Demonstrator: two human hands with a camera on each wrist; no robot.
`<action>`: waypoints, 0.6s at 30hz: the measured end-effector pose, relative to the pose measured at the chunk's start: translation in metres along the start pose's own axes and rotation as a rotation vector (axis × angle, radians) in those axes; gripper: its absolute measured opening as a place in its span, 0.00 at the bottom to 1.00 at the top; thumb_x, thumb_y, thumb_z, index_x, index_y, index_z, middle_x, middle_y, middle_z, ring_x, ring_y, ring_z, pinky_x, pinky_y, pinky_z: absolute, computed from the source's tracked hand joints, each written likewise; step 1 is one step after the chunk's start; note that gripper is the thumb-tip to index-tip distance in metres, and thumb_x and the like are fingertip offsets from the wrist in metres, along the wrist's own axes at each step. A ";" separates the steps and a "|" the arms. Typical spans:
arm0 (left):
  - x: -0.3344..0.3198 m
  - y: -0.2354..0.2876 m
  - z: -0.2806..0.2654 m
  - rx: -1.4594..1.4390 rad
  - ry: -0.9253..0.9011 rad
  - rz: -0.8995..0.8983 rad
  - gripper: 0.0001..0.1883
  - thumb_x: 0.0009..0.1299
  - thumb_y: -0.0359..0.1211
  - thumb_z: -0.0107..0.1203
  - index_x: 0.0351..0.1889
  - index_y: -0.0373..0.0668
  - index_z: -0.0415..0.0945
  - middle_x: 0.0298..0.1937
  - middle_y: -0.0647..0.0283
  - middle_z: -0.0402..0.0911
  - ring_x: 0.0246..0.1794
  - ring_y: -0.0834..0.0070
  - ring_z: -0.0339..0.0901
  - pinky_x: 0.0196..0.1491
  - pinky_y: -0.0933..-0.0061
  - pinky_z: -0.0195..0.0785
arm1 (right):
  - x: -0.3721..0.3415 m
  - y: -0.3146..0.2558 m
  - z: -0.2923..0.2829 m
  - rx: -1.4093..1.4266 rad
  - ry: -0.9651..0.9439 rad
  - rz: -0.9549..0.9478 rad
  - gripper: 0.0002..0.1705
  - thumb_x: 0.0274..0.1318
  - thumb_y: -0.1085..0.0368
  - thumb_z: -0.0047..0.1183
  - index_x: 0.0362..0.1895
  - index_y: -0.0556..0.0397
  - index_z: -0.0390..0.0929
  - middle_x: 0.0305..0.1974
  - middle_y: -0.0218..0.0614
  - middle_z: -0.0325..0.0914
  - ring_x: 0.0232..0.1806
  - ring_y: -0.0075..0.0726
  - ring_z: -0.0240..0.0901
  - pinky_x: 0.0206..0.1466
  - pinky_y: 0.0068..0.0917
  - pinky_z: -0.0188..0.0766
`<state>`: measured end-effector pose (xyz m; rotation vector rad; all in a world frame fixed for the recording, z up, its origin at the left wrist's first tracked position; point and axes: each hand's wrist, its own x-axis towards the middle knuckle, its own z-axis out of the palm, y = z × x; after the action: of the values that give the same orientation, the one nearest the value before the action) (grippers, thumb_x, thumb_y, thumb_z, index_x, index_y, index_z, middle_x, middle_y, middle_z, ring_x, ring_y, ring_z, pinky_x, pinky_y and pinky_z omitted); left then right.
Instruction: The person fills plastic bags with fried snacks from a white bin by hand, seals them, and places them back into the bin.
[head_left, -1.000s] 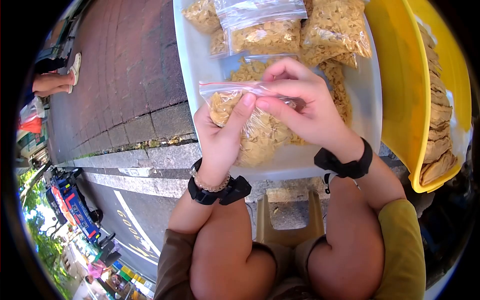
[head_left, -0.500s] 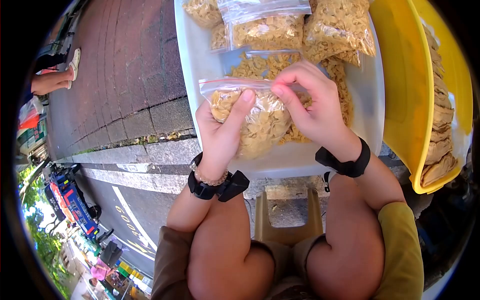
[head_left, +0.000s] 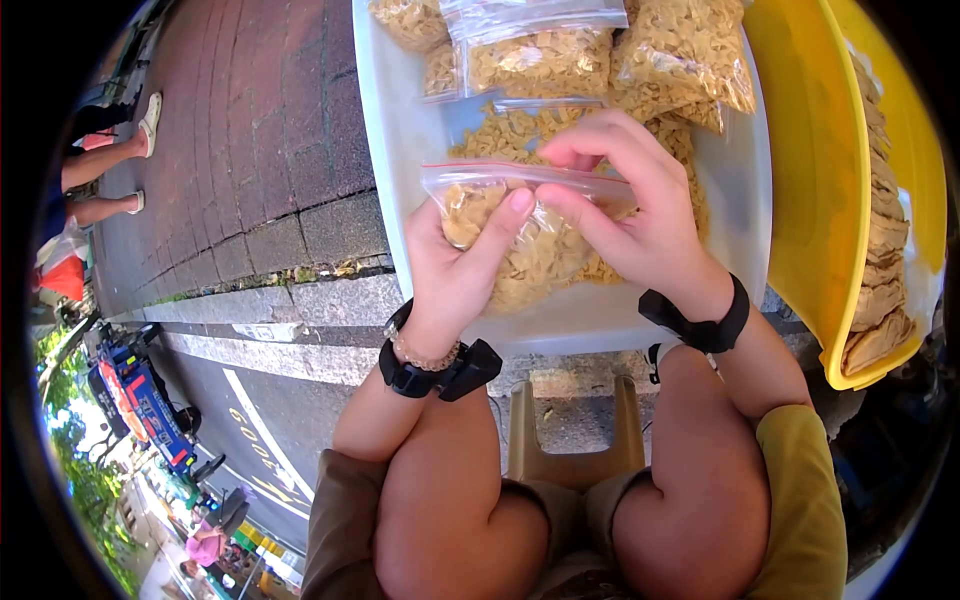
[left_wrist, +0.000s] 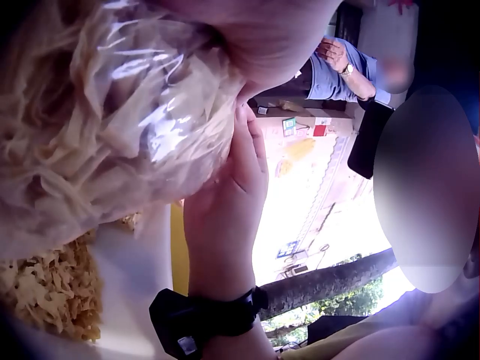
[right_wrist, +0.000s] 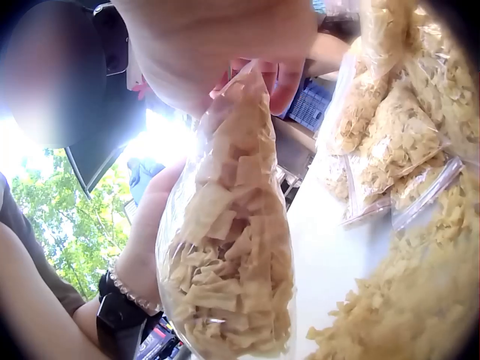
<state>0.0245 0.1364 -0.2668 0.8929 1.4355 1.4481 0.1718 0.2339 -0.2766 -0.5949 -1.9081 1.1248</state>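
Note:
A clear zip bag [head_left: 540,265] of pale yellow flat flakes is held up over the near part of a white tub [head_left: 735,200]. My left hand [head_left: 455,265] grips its left side, with the thumb across the front just below the red-lined zip strip. At the top edge, my right hand [head_left: 650,215] holds the strip, thumb in front and curled index finger behind. In the right wrist view the bag [right_wrist: 225,255] hangs full and rounded below that hand. The left wrist view shows the bag's bulging side [left_wrist: 112,142] close up.
Several filled bags [head_left: 540,65] lie at the tub's far end, and loose flakes [head_left: 510,130] lie behind my hands. To the right stands a yellow container [head_left: 850,200] of folded tan sheets [head_left: 880,270]. A plastic stool [head_left: 575,465] is between my knees.
My right fingers have shifted along the zip strip, and the index finger now sits further from the thumb. The bag and left hand have moved slightly right. A passer-by's feet have spread apart.

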 end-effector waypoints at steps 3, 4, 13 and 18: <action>-0.002 0.000 -0.001 0.024 -0.017 -0.016 0.10 0.70 0.28 0.60 0.46 0.35 0.79 0.42 0.65 0.83 0.41 0.83 0.77 0.44 0.78 0.72 | 0.004 -0.001 -0.002 -0.011 0.083 -0.102 0.09 0.48 0.73 0.63 0.35 0.54 0.78 0.33 0.36 0.76 0.34 0.40 0.74 0.35 0.29 0.71; -0.002 0.001 0.000 0.076 -0.032 -0.005 0.10 0.69 0.28 0.61 0.46 0.34 0.79 0.41 0.65 0.83 0.40 0.83 0.77 0.44 0.79 0.72 | 0.005 0.001 -0.004 -0.048 0.063 -0.139 0.09 0.47 0.73 0.64 0.35 0.53 0.79 0.33 0.36 0.77 0.34 0.40 0.74 0.35 0.29 0.71; -0.002 -0.002 0.000 0.161 -0.006 0.025 0.09 0.68 0.28 0.62 0.43 0.34 0.80 0.39 0.63 0.85 0.38 0.83 0.78 0.43 0.80 0.72 | 0.003 -0.003 -0.001 -0.271 0.049 -0.296 0.11 0.41 0.75 0.62 0.34 0.54 0.79 0.31 0.35 0.78 0.32 0.42 0.73 0.36 0.33 0.72; -0.001 -0.001 0.002 0.165 0.017 0.015 0.09 0.68 0.29 0.62 0.43 0.34 0.81 0.37 0.64 0.85 0.37 0.83 0.79 0.42 0.80 0.73 | 0.006 -0.005 -0.003 -0.340 0.017 -0.322 0.10 0.44 0.73 0.61 0.34 0.53 0.78 0.36 0.35 0.75 0.38 0.44 0.72 0.42 0.34 0.71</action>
<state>0.0267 0.1365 -0.2679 0.9971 1.5821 1.3655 0.1710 0.2369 -0.2694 -0.4522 -2.1058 0.5949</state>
